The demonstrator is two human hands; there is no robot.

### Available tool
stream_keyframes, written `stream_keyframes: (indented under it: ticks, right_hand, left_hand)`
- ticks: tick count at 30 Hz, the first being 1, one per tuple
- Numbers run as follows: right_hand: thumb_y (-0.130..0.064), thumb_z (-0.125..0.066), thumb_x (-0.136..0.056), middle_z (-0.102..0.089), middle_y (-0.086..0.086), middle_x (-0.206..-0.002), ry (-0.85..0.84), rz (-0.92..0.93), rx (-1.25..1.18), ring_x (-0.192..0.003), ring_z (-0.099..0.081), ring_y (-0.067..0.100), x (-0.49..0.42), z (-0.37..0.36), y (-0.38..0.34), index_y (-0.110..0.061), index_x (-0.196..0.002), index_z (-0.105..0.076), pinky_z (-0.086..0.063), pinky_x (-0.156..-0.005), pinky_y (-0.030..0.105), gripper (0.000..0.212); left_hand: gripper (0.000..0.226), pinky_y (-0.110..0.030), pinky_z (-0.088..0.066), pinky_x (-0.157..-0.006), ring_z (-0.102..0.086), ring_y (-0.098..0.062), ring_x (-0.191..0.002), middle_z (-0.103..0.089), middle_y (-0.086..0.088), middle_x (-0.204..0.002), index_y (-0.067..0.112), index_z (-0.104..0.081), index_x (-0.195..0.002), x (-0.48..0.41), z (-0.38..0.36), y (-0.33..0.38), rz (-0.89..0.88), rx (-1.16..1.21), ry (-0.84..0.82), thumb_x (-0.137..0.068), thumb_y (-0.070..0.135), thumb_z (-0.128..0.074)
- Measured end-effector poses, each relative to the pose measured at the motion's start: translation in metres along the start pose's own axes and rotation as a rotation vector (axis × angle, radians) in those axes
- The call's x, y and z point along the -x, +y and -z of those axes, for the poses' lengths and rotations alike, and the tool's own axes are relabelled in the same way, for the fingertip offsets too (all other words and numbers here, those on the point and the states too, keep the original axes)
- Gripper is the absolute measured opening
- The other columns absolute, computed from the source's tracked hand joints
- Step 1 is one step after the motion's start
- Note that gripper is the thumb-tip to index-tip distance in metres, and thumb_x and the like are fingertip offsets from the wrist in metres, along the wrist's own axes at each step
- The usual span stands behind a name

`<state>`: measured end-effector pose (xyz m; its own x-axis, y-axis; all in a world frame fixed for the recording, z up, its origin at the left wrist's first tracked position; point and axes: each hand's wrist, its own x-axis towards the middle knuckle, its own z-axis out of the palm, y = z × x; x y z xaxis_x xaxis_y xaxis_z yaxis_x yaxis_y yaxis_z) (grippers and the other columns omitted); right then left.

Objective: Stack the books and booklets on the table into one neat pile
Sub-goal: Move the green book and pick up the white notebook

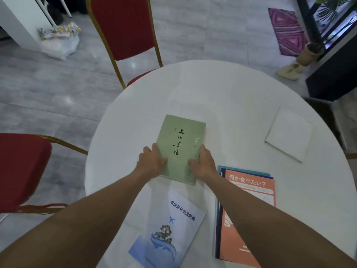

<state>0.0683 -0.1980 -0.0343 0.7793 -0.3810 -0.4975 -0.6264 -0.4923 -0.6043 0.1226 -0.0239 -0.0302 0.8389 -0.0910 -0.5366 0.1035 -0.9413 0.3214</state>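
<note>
A green book (pixel 180 146) with black brush characters lies in the middle of the round white table (pixel 222 97). My left hand (pixel 151 162) grips its near left edge and my right hand (pixel 203 163) grips its near right edge. A light blue booklet (pixel 170 232) with an aeroplane picture lies near the front edge, between my arms. To its right sits a small pile (pixel 249 192) with an orange booklet on top of blue ones; my right forearm crosses it. A plain white booklet (pixel 288 133) lies at the far right.
A red chair with a gold frame (pixel 123 29) stands behind the table. A second red chair (pixel 21 169) is on the left. Off the table are a plastic bag (pixel 59 42) on the floor, a purple rug (pixel 287 29) and a dark cabinet (pixel 332 74).
</note>
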Motion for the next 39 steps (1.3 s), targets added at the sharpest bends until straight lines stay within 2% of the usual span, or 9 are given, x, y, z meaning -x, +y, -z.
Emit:
stream_keyframes:
  ticks: [2, 4, 7, 11, 17, 22, 27, 33, 39]
  right_hand:
    - [-0.023, -0.067, -0.078, -0.058, 0.014, -0.121, 0.001, -0.005, -0.014, -0.112, -0.059, 0.034, 0.001, 0.000, 0.004, -0.011, -0.117, -0.050, -0.052, -0.095, 0.047, 0.044]
    - [-0.025, -0.070, -0.079, -0.055, 0.014, -0.123, 0.019, -0.004, -0.027, -0.112, -0.058, 0.034, 0.010, 0.000, 0.005, -0.010, -0.120, -0.051, -0.051, -0.096, 0.046, 0.048]
    - [-0.028, -0.074, -0.083, -0.044, 0.013, -0.133, 0.005, -0.006, -0.012, -0.122, -0.051, 0.030, 0.031, 0.000, 0.012, -0.006, -0.134, -0.043, -0.045, -0.101, 0.037, 0.064]
    - [-0.040, -0.079, -0.080, -0.044, 0.010, -0.132, -0.040, 0.035, 0.092, -0.123, -0.047, 0.026, 0.056, -0.008, 0.033, -0.005, -0.132, -0.041, -0.041, -0.099, 0.031, 0.073]
    - [-0.043, -0.075, -0.083, -0.044, 0.010, -0.137, -0.069, 0.087, 0.135, -0.127, -0.045, 0.024, 0.081, -0.018, 0.054, -0.006, -0.138, -0.042, -0.040, -0.105, 0.031, 0.075]
    - [-0.044, -0.073, -0.085, -0.044, 0.008, -0.139, -0.032, 0.093, 0.078, -0.128, -0.048, 0.024, 0.086, -0.011, 0.056, -0.009, -0.141, -0.040, -0.043, -0.106, 0.036, 0.074]
    - [-0.042, -0.070, -0.087, -0.045, 0.010, -0.140, 0.081, 0.097, -0.010, -0.129, -0.049, 0.025, 0.071, 0.037, 0.056, -0.008, -0.142, -0.041, -0.041, -0.108, 0.036, 0.071]
    - [-0.044, -0.069, -0.088, -0.047, 0.010, -0.141, 0.213, 0.023, -0.093, -0.125, -0.053, 0.025, 0.039, 0.120, 0.082, -0.010, -0.142, -0.041, -0.041, -0.102, 0.032, 0.070]
    - [-0.047, -0.067, -0.088, -0.046, 0.009, -0.144, 0.346, -0.080, -0.145, -0.131, -0.050, 0.028, -0.010, 0.205, 0.133, -0.011, -0.145, -0.040, -0.044, -0.106, 0.039, 0.073]
  left_hand:
    - [0.062, -0.050, -0.044, -0.097, -0.046, -0.043, -0.119, -0.042, -0.019, -0.128, 0.010, -0.031, -0.136, 0.002, 0.000, 0.001, -0.013, -0.007, 0.000, -0.090, 0.045, -0.055]
    - [0.063, -0.049, -0.044, -0.097, -0.044, -0.041, -0.120, -0.040, -0.018, -0.128, 0.006, -0.033, -0.132, 0.008, 0.000, 0.000, -0.022, -0.004, 0.016, -0.088, 0.043, -0.059]
    - [0.075, -0.047, -0.044, -0.098, -0.044, -0.039, -0.122, -0.039, -0.018, -0.130, -0.002, -0.033, -0.130, 0.019, -0.003, -0.004, 0.011, -0.011, 0.037, -0.081, 0.044, -0.067]
    - [0.085, -0.044, -0.043, -0.098, -0.047, -0.040, -0.124, -0.039, -0.020, -0.133, -0.006, -0.030, -0.134, 0.042, -0.003, -0.014, 0.084, 0.008, 0.008, -0.079, 0.046, -0.071]
    - [0.077, -0.043, -0.046, -0.097, -0.051, -0.039, -0.123, -0.049, -0.018, -0.129, -0.003, -0.034, -0.130, 0.063, -0.015, -0.028, 0.078, 0.030, -0.034, -0.081, 0.046, -0.067]
    - [0.064, -0.044, -0.046, -0.094, -0.050, -0.037, -0.119, -0.049, -0.019, -0.128, -0.001, -0.038, -0.127, 0.076, -0.017, -0.009, -0.017, -0.015, 0.055, -0.086, 0.041, -0.061]
    - [0.061, -0.047, -0.046, -0.097, -0.051, -0.037, -0.118, -0.050, -0.019, -0.128, 0.002, -0.043, -0.125, 0.065, -0.008, 0.042, -0.108, 0.013, 0.029, -0.083, 0.041, -0.063]
    - [0.073, -0.046, -0.044, -0.104, -0.049, -0.036, -0.127, -0.046, -0.019, -0.140, 0.000, -0.037, -0.140, 0.046, -0.013, 0.147, -0.275, -0.022, 0.036, -0.089, 0.046, -0.059]
    - [0.070, -0.045, -0.042, -0.107, -0.050, -0.033, -0.129, -0.046, -0.018, -0.141, 0.003, -0.039, -0.140, 0.015, -0.042, 0.262, -0.381, 0.034, -0.029, -0.090, 0.048, -0.056]
